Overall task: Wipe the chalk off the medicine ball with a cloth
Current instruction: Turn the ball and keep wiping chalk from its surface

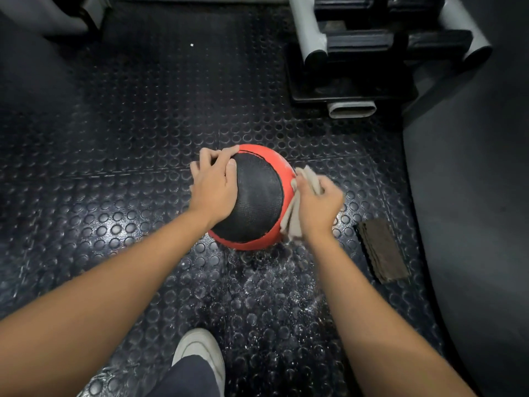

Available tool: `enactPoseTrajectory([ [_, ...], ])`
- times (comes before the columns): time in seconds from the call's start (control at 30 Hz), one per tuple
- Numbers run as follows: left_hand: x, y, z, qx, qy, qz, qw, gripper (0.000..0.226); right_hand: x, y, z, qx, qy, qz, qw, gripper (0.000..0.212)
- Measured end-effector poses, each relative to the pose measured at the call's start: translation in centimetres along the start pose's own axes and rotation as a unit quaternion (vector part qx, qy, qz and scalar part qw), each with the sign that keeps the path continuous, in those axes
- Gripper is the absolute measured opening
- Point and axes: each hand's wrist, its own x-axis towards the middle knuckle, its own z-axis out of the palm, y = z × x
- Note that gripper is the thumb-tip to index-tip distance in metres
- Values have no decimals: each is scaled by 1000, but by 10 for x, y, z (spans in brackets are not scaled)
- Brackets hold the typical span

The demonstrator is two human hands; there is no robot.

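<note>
So the ball [257, 202] sits on the studded floor [137, 144] right in front of me, black panel up and running away from me, red on both flanks. My left hand [213, 183] is cupped over its left side, fingers curled round the far edge to brace it. My right hand [317, 207] has the cloth [292, 222] bunched tight in its fist and pressed against the right red flank, so the ball lies just left of that grip. It's a bit blurry there.

I'd guess the next swipe goes up and away, toward a pale smear [286, 164] on the far right red. White dust [274, 279] is on the floor nearer me. No bucket or bin in shot.
</note>
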Motion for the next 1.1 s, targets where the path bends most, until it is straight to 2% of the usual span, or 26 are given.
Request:
enactPoseTrajectory([
  [0.1, -2, -3, 0, -9, 2, -4, 1000, 39, 25, -21, 13, -66, -35, -48, 996, 32],
  [0.17, 1, -5, -1, -17, 9, -14, 1000, 39, 21, -21, 13, -68, -43, -58, 995, 33],
  [0.3, 4, -6, -2, -22, -1, -23, 1000, 39, -28, 10, -11, -23, -31, -12, 999, 39],
  [0.4, 0, -6, -2, -16, -11, -2, 1000, 39, -46, 21, -22, -32, -33, 4, 999, 41],
  [0.5, -5, -10, 0, -13, 1, 21, 1000, 46, -12, 7, -14, -64, -50, -23, 996, 26],
  [0.57, -9, -15, -1, -14, 10, 38, 999, 48, 16, -13, -4, -105, -97, -53, 988, 14],
  [0.67, -15, -22, 0, 1, 1, 86, 996, 47, 37, -30, 6, -171, -152, -94, 969, 10],
  [0.8, -23, -33, -6, 4, -20, 135, 991, 51, 2, -16, -13, -116, -131, -74, 982, 16],
  [0.87, -29, -25, -5, 15, -24, 119, 993, 52, -23, -5, -22, -81, -109, -100, 986, 16],
  [0.93, -35, -9, -2, 49, -15, 61, 997, 53, -44, 5, -23, -49, -92, -110, 988, 3],
  [1.03, -39, 1, 1, 121, -36, 10, 992, 56, -77, 20, -19, -30, -69, -143, 987, 28],
  [1.1, -40, 2, -1, 130, -61, -15, 989, 56, -90, 25, -18, -29, -52, -171, 984, 27],
])
